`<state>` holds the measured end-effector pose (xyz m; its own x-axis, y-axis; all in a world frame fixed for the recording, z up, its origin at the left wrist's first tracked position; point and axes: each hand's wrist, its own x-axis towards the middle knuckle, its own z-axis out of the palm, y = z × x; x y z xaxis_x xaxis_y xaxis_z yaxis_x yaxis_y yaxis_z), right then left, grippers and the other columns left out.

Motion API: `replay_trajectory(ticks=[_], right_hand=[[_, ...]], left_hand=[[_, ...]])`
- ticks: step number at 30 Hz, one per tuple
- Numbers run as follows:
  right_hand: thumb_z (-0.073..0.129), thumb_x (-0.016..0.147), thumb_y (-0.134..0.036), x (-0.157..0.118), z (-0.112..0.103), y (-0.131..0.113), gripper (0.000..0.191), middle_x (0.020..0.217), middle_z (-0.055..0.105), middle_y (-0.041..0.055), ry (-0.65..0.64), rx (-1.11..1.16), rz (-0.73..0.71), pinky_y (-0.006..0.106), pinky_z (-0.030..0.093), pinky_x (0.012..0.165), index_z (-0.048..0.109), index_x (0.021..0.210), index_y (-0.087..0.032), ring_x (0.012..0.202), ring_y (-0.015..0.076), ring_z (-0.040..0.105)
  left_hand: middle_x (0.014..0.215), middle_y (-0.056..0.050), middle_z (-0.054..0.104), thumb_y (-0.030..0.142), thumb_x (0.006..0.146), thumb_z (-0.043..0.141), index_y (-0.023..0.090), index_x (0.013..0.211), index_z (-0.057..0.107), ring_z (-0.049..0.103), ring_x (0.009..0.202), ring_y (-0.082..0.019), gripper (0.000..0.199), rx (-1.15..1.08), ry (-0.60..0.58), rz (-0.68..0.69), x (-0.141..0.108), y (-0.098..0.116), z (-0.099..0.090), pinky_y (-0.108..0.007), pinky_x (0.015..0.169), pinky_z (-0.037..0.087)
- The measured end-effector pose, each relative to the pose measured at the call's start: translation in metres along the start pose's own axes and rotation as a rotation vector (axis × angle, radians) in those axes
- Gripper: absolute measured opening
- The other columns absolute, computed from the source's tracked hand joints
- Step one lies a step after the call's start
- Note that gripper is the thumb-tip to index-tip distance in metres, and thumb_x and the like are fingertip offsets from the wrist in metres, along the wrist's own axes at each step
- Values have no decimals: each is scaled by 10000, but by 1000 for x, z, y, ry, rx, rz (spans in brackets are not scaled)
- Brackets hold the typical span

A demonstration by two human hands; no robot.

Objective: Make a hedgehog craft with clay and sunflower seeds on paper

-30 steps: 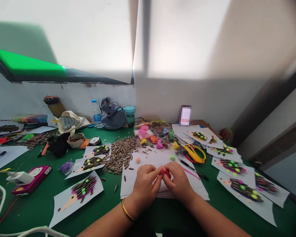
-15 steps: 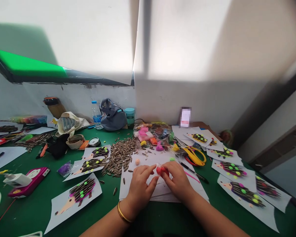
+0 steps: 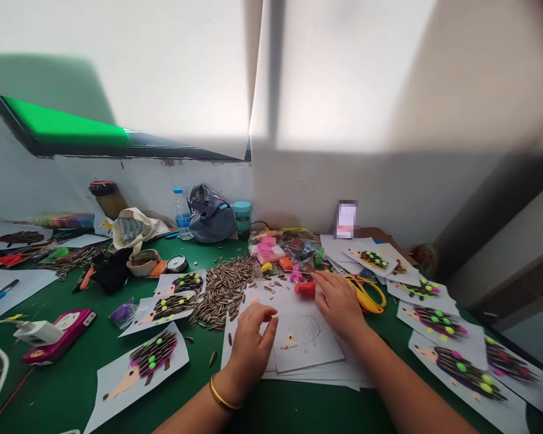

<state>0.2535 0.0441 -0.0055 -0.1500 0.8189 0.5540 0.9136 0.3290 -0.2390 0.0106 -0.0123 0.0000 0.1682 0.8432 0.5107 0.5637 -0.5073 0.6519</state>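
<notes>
My left hand point(image 3: 252, 339), with a gold bracelet on the wrist, is curled beside a hedgehog drawing point(image 3: 308, 334); its thumb and forefinger tips are close together, and anything between them is too small to make out. Fingers of my right hand point(image 3: 341, 300) are stretched out beside a wrapped red lump point(image 3: 304, 290). That lump rests at the top of the white paper, near the colored clay packets point(image 3: 283, 256). The drawing has a peach-colored face and a dotted, uncolored body. A small peach ball point(image 3: 255, 301) lies just above my left hand.
Sunflower seeds point(image 3: 224, 286) are heaped left of the papers. Yellow scissors point(image 3: 368, 295) lie beyond my right hand. Finished hedgehog pictures point(image 3: 461, 367) line the right side, with more point(image 3: 147, 367) at left. A magenta power strip point(image 3: 63, 337), bottle point(image 3: 181, 214) and phone point(image 3: 346, 220) stand farther out.
My right hand has moved up and away from my left, and the red lump now lies near the clay packets. The hedgehog drawing, covered before, is now in view.
</notes>
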Motion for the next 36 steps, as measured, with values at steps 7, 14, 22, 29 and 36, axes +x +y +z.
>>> replay_trajectory(ticks=[7,14,22,29,36], right_hand=[[458,881,-193,-53,-20,-3,323,1166,667,60,-54,86,-29,433,383,944,660,1128,-244,1112,262,565],[456,847,-129,-72,-23,-13,371,1143,674,71,-113,141,-49,439,398,946,648,1147,-232,1119,267,564],[535,835,-128,-76,-28,-45,338,1157,640,51,-193,261,-245,433,382,942,684,1081,-305,1100,253,543],[560,843,-191,-75,-28,-63,394,1245,599,46,-284,247,-305,435,348,953,619,1206,-333,1153,255,503],[567,859,-254,-76,-24,-62,382,1303,565,37,-348,189,-329,452,331,972,598,1225,-361,1196,271,463]], left_hand=[[756,-5,571,362,972,446,206,777,538,580,815,-173,266,-53,13,-74,5,-14,-3,-401,990,437],[903,-37,665,242,937,471,214,953,618,600,957,-219,151,134,-75,-16,0,-7,-4,-407,921,426],[989,-14,706,25,769,513,245,909,679,621,981,-219,309,299,-281,110,-21,8,-11,-417,911,384],[1031,-9,730,25,772,520,244,958,690,632,1027,-211,334,323,-303,175,-26,3,-6,-439,989,333],[1008,-17,735,22,768,510,232,908,706,643,991,-198,320,328,-315,165,-27,-2,-2,-436,1018,325]])
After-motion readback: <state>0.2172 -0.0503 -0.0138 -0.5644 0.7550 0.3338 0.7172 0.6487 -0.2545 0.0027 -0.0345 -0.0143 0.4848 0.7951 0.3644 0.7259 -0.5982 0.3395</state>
